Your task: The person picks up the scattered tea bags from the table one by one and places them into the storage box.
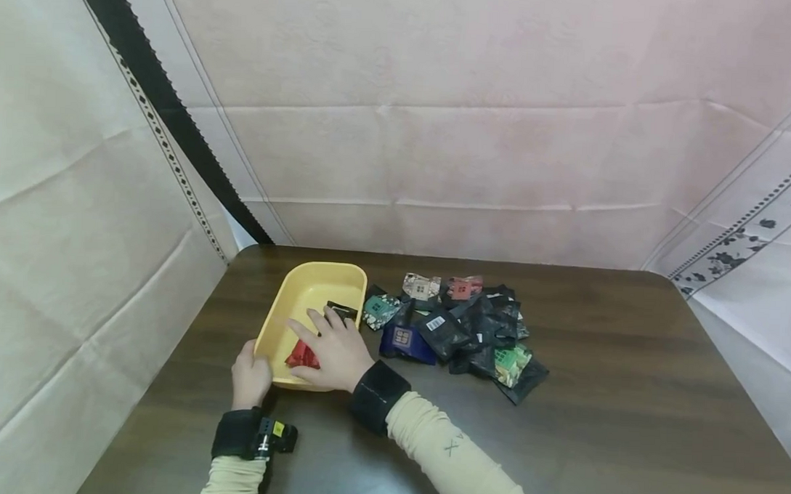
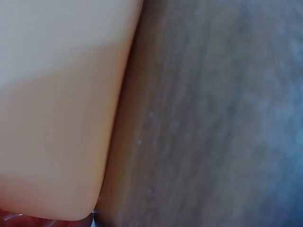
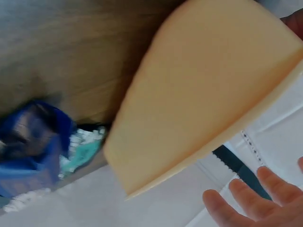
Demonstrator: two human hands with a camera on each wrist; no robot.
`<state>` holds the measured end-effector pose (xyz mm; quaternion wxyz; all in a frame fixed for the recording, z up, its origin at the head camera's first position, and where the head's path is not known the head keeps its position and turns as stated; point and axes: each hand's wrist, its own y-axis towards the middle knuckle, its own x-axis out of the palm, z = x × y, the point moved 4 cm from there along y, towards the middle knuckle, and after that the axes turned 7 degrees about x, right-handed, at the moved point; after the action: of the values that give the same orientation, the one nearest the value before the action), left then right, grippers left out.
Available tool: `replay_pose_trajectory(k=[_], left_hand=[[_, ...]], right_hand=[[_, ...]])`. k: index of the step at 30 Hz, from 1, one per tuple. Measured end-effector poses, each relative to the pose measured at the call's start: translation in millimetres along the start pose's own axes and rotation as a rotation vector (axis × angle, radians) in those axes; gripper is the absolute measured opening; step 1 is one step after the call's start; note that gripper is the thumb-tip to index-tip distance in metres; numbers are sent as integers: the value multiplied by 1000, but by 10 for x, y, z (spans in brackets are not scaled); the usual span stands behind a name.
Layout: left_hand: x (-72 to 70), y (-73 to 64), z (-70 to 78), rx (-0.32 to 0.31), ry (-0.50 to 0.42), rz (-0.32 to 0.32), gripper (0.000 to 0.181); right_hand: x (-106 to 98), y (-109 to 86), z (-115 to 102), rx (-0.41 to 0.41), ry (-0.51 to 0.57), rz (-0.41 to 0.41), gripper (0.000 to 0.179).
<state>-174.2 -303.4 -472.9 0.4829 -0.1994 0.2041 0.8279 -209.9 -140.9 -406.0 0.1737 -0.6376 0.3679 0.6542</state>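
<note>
A yellow plastic tray (image 1: 325, 275) stands at the left of the table. My left hand (image 1: 250, 376) grips its near left corner; in the left wrist view only the tray's side (image 2: 57, 132) and a sliver of fingers at the bottom show. My right hand (image 1: 336, 352) is over the tray with its fingers spread and fairly straight. Beside that hand, inside the tray, lie a red packet (image 1: 302, 355) and a black packet (image 1: 342, 310), both partly covered by it. In the right wrist view the fingers (image 3: 253, 203) appear beyond the tray's rim, pinching nothing.
Right of the tray lies a heap of small packets: a teal one (image 1: 380, 311), a blue one (image 1: 407, 343), a red one (image 1: 464, 287), a green one (image 1: 512, 363) and several black ones. The brown table (image 1: 599, 399) extends right; fabric walls (image 1: 470, 162) enclose its back and sides.
</note>
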Motion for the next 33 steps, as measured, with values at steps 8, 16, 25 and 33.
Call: replay_pose_trajectory(k=[8,16,25,33], left_hand=[[-53,24,-13,-43,-6,-13,41],[-100,22,-35,-37,4,-7,42],[-60,-44,-120,-58,-2,-39,43],[9,-27,-46,-40,-22,-47,43]], right_hand=[[-14,-168,307,90,34,5,70],[-9,-384,788,185,44,26,68],[136,-667,1298,333,19,-17,64],[189,-738,1653,538,3,-55,69]])
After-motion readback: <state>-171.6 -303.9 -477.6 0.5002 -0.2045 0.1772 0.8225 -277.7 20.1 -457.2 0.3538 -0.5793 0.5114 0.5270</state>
